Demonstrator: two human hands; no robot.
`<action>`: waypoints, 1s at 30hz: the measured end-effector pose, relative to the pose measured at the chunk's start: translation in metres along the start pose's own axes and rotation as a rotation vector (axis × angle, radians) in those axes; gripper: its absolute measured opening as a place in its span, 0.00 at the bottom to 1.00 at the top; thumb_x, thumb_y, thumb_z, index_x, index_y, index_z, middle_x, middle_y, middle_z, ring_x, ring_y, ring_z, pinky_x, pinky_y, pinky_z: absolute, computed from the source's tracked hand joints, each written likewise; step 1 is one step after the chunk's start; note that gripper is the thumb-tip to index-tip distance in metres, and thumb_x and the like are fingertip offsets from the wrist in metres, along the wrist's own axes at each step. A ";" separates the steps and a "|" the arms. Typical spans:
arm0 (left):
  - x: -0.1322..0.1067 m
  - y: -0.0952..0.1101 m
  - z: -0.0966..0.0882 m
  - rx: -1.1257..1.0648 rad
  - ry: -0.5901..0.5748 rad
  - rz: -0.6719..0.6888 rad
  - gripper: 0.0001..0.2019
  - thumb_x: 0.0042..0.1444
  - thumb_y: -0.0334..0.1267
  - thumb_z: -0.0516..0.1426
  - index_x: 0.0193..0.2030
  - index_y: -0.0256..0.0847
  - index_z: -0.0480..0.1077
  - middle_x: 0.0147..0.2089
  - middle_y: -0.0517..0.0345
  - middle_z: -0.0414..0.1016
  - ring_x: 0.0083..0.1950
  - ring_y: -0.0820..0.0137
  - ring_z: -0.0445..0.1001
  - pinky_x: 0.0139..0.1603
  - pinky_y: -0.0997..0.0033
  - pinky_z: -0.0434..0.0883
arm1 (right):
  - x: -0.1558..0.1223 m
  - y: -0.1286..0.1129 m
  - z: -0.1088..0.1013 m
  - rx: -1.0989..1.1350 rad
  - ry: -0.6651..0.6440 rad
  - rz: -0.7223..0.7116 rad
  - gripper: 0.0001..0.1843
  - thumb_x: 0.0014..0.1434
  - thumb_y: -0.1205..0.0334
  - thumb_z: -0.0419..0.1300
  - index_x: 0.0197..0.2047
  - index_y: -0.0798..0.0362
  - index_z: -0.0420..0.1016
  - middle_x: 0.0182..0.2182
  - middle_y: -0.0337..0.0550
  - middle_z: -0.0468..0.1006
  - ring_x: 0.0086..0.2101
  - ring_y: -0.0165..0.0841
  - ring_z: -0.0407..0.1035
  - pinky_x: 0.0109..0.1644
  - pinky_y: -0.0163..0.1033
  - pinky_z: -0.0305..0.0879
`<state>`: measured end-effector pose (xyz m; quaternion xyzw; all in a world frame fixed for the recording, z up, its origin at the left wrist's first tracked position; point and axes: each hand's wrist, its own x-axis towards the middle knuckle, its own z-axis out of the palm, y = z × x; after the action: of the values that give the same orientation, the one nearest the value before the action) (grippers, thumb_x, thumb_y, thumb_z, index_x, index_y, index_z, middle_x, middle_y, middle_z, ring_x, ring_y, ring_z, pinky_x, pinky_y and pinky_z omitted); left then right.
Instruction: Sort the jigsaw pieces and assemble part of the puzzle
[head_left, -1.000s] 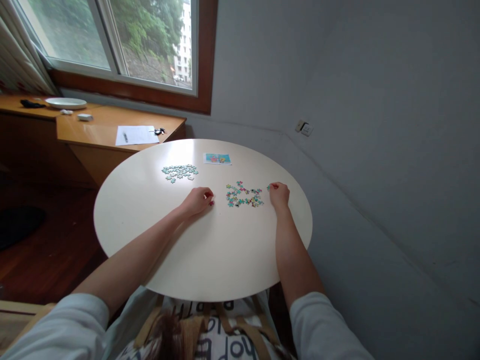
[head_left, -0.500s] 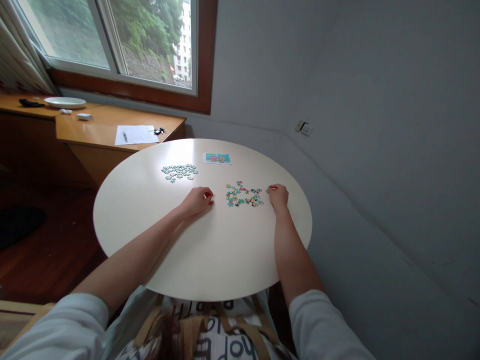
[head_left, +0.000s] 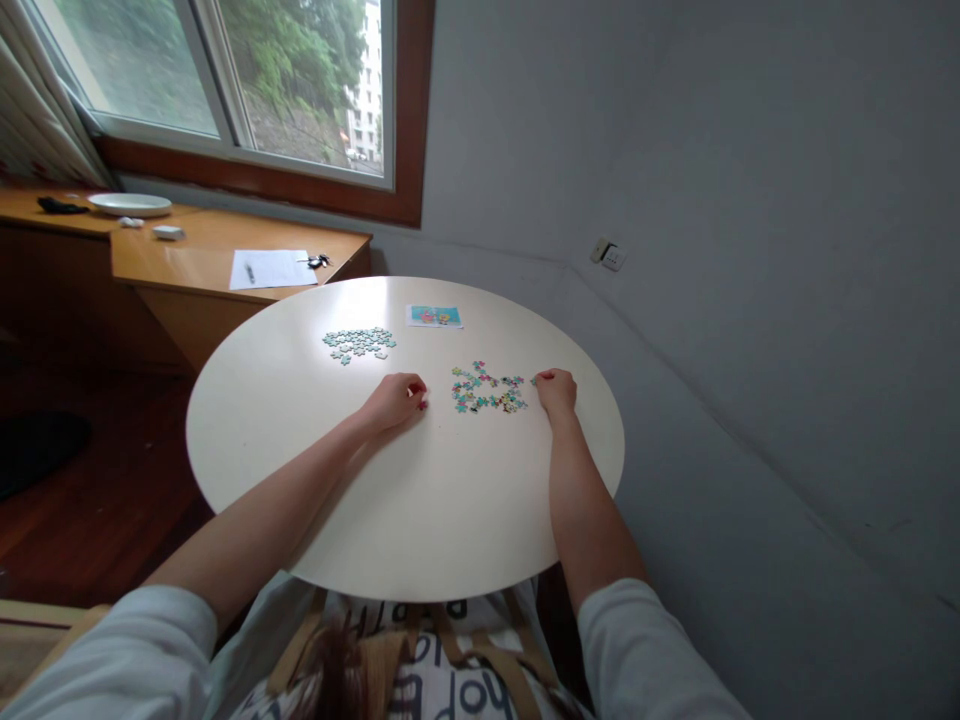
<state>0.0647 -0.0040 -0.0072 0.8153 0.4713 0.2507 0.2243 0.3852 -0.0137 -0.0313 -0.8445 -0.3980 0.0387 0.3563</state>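
My right hand [head_left: 557, 391] rests on the right part of the round white table, its fingers pinched on a small teal jigsaw puzzle piece [head_left: 534, 381]. Just left of it lies a loose cluster of colourful puzzle pieces [head_left: 491, 402], picture side up. On the cluster's other side, my left hand [head_left: 396, 400] rests on the tabletop with fingers curled in; whatever they hold, if anything, is too small to make out. Farther back on the left is a flat group of pale teal puzzle pieces [head_left: 360, 343]. A small picture card [head_left: 435, 317] lies near the table's far edge.
The oval-looking white table [head_left: 360, 520] spans the space before me. Behind it to the left, a wooden desk [head_left: 202, 260] holds a sheet of paper [head_left: 270, 269], keys [head_left: 319, 261], a small white box [head_left: 169, 233] and a white plate [head_left: 131, 205]. A grey wall stands on the right.
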 end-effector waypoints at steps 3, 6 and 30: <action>0.000 0.001 -0.001 -0.006 0.000 -0.003 0.09 0.51 0.31 0.53 0.35 0.38 0.74 0.35 0.56 0.79 0.34 0.68 0.74 0.38 0.72 0.69 | 0.000 -0.001 0.000 0.006 0.006 0.011 0.06 0.49 0.64 0.59 0.30 0.51 0.79 0.33 0.45 0.81 0.37 0.36 0.73 0.45 0.40 0.66; -0.001 0.002 -0.001 -0.015 -0.006 -0.006 0.09 0.51 0.32 0.53 0.35 0.38 0.74 0.35 0.56 0.79 0.34 0.68 0.74 0.38 0.72 0.69 | -0.001 -0.001 -0.001 0.026 0.015 0.012 0.06 0.48 0.64 0.60 0.29 0.51 0.79 0.32 0.43 0.81 0.36 0.36 0.72 0.44 0.39 0.66; -0.001 0.003 -0.002 0.012 -0.010 0.004 0.09 0.51 0.32 0.53 0.35 0.38 0.75 0.35 0.55 0.79 0.35 0.68 0.74 0.38 0.71 0.70 | -0.012 -0.018 -0.004 -0.068 0.026 -0.093 0.09 0.52 0.65 0.57 0.34 0.50 0.79 0.36 0.44 0.79 0.40 0.36 0.71 0.48 0.41 0.61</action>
<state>0.0647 -0.0060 -0.0042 0.8188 0.4699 0.2445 0.2211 0.3666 -0.0166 -0.0197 -0.8371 -0.4333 -0.0023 0.3339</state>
